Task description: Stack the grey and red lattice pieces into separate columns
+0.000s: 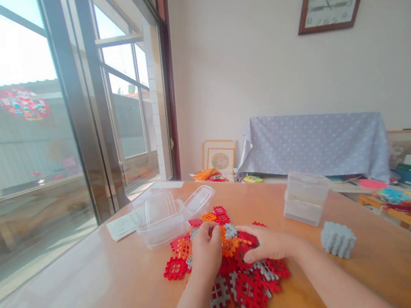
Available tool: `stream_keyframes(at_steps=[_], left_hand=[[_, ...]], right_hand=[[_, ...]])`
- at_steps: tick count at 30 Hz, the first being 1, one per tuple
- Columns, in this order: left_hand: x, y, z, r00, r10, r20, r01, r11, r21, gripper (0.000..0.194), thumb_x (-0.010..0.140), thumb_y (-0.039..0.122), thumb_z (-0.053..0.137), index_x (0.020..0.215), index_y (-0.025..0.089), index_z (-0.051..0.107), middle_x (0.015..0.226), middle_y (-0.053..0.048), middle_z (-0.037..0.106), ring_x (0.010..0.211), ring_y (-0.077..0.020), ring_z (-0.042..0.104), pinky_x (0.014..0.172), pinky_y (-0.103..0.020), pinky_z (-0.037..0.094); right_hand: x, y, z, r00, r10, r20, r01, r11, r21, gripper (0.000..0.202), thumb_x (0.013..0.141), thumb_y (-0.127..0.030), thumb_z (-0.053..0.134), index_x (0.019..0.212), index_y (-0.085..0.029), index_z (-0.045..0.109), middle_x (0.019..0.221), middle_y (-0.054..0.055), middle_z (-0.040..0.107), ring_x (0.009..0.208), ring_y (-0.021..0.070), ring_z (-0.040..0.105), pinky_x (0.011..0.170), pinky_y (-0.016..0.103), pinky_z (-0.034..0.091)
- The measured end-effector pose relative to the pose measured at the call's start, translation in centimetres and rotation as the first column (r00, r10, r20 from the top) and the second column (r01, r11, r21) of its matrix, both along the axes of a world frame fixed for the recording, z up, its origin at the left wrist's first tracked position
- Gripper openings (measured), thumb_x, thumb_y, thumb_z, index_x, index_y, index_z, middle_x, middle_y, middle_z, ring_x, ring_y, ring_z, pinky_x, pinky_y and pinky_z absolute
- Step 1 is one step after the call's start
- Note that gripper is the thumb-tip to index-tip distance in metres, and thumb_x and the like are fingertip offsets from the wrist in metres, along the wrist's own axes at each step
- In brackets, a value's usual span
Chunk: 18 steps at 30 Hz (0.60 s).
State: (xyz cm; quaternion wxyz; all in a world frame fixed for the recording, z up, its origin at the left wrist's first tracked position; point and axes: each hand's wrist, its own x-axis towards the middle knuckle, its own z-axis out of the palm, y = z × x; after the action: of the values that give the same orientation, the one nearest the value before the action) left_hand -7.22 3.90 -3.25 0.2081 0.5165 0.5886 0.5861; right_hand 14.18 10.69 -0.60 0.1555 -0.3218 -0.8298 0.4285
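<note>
Two bare hands work over a pile of red, orange and grey interlocking pieces [247, 287] on a wooden desk [96, 302]. The left hand's [208, 249] fingers curl closed, perhaps around a piece; the right hand's [266, 243] spread open at the pile's right side.

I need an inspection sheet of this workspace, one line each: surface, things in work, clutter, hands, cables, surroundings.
Surface: glossy brown table
Things in work: loose pile of red, orange and grey toothed pieces; grey block apart, at right
Clutter: clear tub and paper at left; clear box at right
Left hand: over pile, grip unclear
Right hand: at pile, thumb and fingers apart
Cables: nothing seen
Surroundings: window, wall clock, spotted cloth
</note>
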Motion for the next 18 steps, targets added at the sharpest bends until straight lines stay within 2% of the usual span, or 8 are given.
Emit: stream_keyframes(at_steps=[3, 6, 9, 11, 15, 18], left_hand=[[-0.1, 0.1, 0.2, 0.998, 0.016, 0.062, -0.016, 1.000, -0.014, 0.029, 0.085, 0.046, 0.056, 0.082, 0.019, 0.066, 0.074, -0.001, 0.066, 0.070, -0.0171, 0.059, 0.066, -0.026, 0.041], [-0.1, 0.0, 0.5, 0.992, 0.020, 0.123, -0.016, 0.999, -0.030, 0.035, 0.084, 0.052, 0.058, 0.079, 0.018, 0.066, 0.070, 0.000, 0.064, 0.067, -0.0159, 0.057, 0.064, -0.025, 0.041], [-0.1, -0.3, 0.8, 0.974, -0.008, 0.228, 0.017, 0.999, -0.037, 0.045, 0.083, 0.061, 0.057, 0.081, 0.017, 0.067, 0.070, 0.000, 0.065, 0.070, -0.0173, 0.059, 0.065, -0.026, 0.044], [-0.3, -0.6, 1.0, 0.945, -0.018, 0.325, 0.027, 0.999, -0.022, 0.051, 0.083, 0.065, 0.056, 0.089, 0.016, 0.070, 0.078, -0.003, 0.069, 0.079, -0.0208, 0.063, 0.073, -0.030, 0.047], [-1.1, -0.6, 1.0, 0.848, 0.036, 0.528, -0.024, 0.999, -0.031, 0.062, 0.084, 0.067, 0.054, 0.110, 0.014, 0.071, 0.103, -0.012, 0.075, 0.103, -0.0271, 0.066, 0.095, -0.041, 0.046], [-1.8, -0.2, 0.8, 0.792, 0.063, 0.608, -0.058, 0.998, -0.028, 0.064, 0.088, 0.067, 0.046, 0.116, 0.014, 0.069, 0.113, -0.015, 0.073, 0.111, -0.0273, 0.065, 0.099, -0.043, 0.044]], right_hand=[[-0.7, -0.2, -0.1, 1.000, -0.019, -0.001, 0.019, 0.999, 0.036, 0.058, 0.072, -0.027, 0.075, 0.129, -0.022, 0.063, 0.126, 0.004, 0.070, 0.112, 0.0284, 0.064, 0.099, 0.039, 0.049], [-1.0, -0.1, -0.6, 0.995, -0.102, -0.023, 0.103, 0.993, 0.054, 0.031, 0.074, -0.024, 0.068, 0.104, -0.018, 0.072, 0.098, 0.001, 0.077, 0.089, 0.0253, 0.069, 0.082, 0.035, 0.054], [-1.2, 0.0, -0.8, 0.985, -0.144, -0.093, 0.148, 0.988, 0.039, 0.029, 0.072, -0.025, 0.068, 0.100, -0.018, 0.072, 0.095, 0.001, 0.077, 0.090, 0.0257, 0.068, 0.081, 0.035, 0.054], [-1.3, -0.1, -0.7, 0.982, -0.136, -0.134, 0.139, 0.990, 0.013, 0.029, 0.073, -0.025, 0.067, 0.101, -0.018, 0.072, 0.099, 0.001, 0.077, 0.093, 0.0261, 0.068, 0.083, 0.035, 0.054], [-1.9, -1.1, 0.7, 0.968, -0.152, -0.201, 0.143, 0.988, -0.057, 0.030, 0.078, -0.028, 0.063, 0.105, -0.018, 0.072, 0.101, 0.002, 0.077, 0.094, 0.0258, 0.069, 0.083, 0.035, 0.054], [-2.8, -2.1, 2.0, 0.968, -0.098, -0.231, 0.081, 0.994, -0.079, 0.033, 0.081, -0.030, 0.062, 0.111, -0.019, 0.071, 0.102, 0.001, 0.077, 0.096, 0.0256, 0.069, 0.086, 0.036, 0.055]])
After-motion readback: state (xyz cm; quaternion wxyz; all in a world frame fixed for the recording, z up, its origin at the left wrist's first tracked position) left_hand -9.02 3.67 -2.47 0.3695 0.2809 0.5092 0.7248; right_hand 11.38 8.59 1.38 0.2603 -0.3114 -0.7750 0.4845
